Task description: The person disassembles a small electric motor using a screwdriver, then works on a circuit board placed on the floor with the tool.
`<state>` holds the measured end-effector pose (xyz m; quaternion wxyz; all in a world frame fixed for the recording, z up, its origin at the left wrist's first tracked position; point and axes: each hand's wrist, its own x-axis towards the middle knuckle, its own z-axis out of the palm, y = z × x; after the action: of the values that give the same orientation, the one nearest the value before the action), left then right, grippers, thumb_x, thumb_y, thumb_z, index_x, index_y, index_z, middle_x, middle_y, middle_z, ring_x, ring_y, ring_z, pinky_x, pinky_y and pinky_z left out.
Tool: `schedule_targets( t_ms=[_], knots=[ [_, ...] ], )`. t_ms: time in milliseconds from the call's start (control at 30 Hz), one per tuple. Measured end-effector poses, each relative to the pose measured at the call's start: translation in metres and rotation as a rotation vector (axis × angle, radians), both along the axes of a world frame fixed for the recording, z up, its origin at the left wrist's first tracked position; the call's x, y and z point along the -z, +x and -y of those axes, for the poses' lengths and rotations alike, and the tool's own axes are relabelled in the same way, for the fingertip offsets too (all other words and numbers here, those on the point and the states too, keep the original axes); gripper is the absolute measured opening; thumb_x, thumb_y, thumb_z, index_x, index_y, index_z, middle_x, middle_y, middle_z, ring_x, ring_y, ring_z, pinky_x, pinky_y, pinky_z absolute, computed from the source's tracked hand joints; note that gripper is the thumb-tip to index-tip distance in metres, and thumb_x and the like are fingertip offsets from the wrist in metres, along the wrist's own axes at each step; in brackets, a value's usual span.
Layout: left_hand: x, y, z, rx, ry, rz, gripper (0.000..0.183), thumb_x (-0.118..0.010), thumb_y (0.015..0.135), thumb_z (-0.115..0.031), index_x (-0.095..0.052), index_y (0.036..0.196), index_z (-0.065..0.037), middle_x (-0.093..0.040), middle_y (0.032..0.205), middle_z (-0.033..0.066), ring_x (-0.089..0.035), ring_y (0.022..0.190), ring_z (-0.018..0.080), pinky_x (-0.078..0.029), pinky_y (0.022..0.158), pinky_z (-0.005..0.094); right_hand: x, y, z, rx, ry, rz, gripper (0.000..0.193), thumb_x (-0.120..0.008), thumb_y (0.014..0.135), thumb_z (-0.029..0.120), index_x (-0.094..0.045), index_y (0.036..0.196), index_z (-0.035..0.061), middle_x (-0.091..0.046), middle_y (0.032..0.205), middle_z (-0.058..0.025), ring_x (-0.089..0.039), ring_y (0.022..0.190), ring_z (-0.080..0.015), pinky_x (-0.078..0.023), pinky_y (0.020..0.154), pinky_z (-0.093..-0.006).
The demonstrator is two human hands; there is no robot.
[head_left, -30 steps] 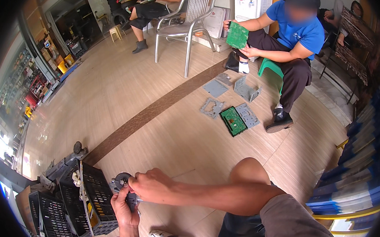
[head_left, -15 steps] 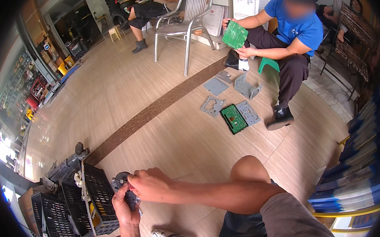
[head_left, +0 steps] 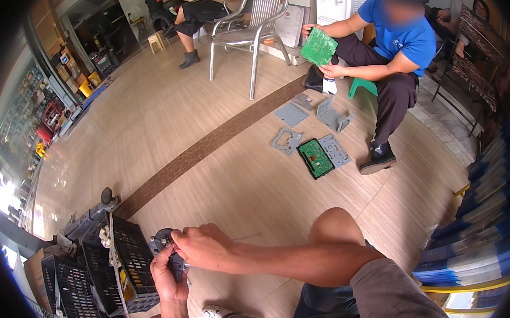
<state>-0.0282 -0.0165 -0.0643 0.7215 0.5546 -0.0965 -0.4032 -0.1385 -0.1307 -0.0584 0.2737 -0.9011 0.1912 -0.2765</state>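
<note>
Low on the left, beside the black crates, my left hand is closed around a dark grey mechanical part with a rounded end and small studs. My right hand reaches across from the right, its fingers pinched at the part's near side. Those fingertips cover whatever they grip, so I cannot make it out. Much of the part's lower body is hidden behind both hands.
Black plastic crates stand at the lower left. On the floor ahead lie a green circuit board in a black frame and grey metal plates. A seated person in blue holds a green board. A metal chair stands beyond.
My hands stay at the same place on the dark grey part, with only a very slight shift of the right hand. The whole view has moved a little.
</note>
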Motion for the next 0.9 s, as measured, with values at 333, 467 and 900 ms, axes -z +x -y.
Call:
schedule_targets(
  t_ms=[333, 467, 900],
  knots=[
    [-0.001, 0.004, -0.006, 0.018, 0.032, 0.016, 0.016, -0.067, 0.089, -0.023, -0.069, 0.101, -0.012, -0.072, 0.093, -0.0016, -0.069, 0.082, 0.0112, -0.056, 0.068, 0.027, -0.008, 0.0, 0.0, -0.041, 0.143, -0.01, 0.019, -0.066, 0.083, 0.022, -0.064, 0.092, 0.0052, -0.065, 0.073, -0.0185, -0.068, 0.063, -0.0364, -0.055, 0.055, -0.0462],
    [0.0, 0.006, -0.005, 0.047, 0.016, -0.001, 0.014, -0.067, 0.089, -0.023, -0.069, 0.099, -0.012, -0.072, 0.092, -0.0018, -0.069, 0.082, 0.0112, -0.057, 0.069, 0.0279, -0.012, -0.003, 0.001, -0.056, 0.085, -0.032, 0.022, -0.065, 0.085, 0.023, -0.064, 0.097, 0.0047, -0.064, 0.072, -0.0199, -0.068, 0.064, -0.0383, -0.054, 0.056, -0.0469],
    [0.0, 0.006, 0.0, 0.034, 0.037, -0.026, 0.014, -0.066, 0.09, -0.023, -0.069, 0.098, -0.012, -0.072, 0.093, -0.0013, -0.069, 0.08, 0.0118, -0.058, 0.067, 0.0282, -0.003, 0.003, 0.006, -0.018, 0.032, -0.013, 0.027, -0.065, 0.084, 0.024, -0.062, 0.099, 0.0008, -0.064, 0.066, -0.0185, -0.068, 0.059, -0.0383, -0.054, 0.052, -0.0461]
  ],
)
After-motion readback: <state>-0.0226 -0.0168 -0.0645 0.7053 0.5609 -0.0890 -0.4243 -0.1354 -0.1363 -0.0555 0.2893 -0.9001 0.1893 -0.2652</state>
